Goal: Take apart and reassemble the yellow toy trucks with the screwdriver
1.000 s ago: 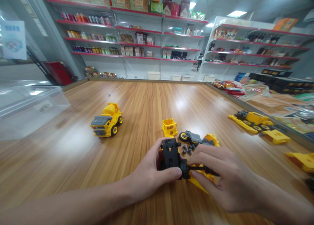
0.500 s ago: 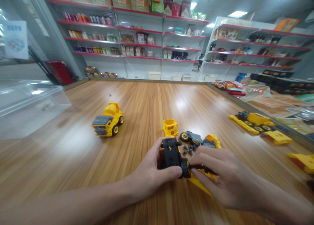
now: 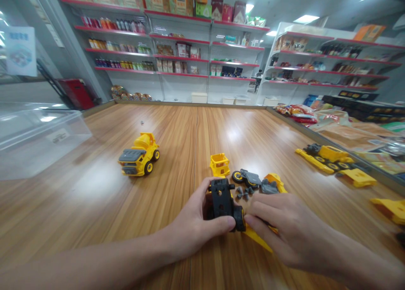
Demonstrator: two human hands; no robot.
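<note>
My left hand (image 3: pixel 198 224) is closed around a black toy truck chassis (image 3: pixel 221 199), holding it upright above the table with the thumb pressed by a wheel. That black wheel (image 3: pixel 239 218) with a yellow hub faces right. Against the hub, the fingers of my right hand (image 3: pixel 284 226) are pinched together on a thin black screwdriver-like tool, now mostly hidden behind them. Beneath the hands lies a yellow part (image 3: pixel 257 239), partly covered. Just beyond are small grey pieces (image 3: pixel 243 193), a grey part with wheels (image 3: pixel 248 177), a yellow-and-grey part (image 3: pixel 274 183) and a yellow frame piece (image 3: pixel 220 164).
A yellow toy mixer truck (image 3: pixel 139 154) stands on the wooden table (image 3: pixel 171 125) to the left. A clear plastic bin (image 3: pixel 41 138) is at the left edge. More yellow toy parts (image 3: pixel 332 157) lie at the right, near packaged goods (image 3: pixel 341 129). Stocked shelves (image 3: pixel 177 43) stand behind.
My right fingers have shifted and closed up against the wheel, so the black rod seen between them and the hub is now hidden. The chassis in my left hand has hardly moved.
</note>
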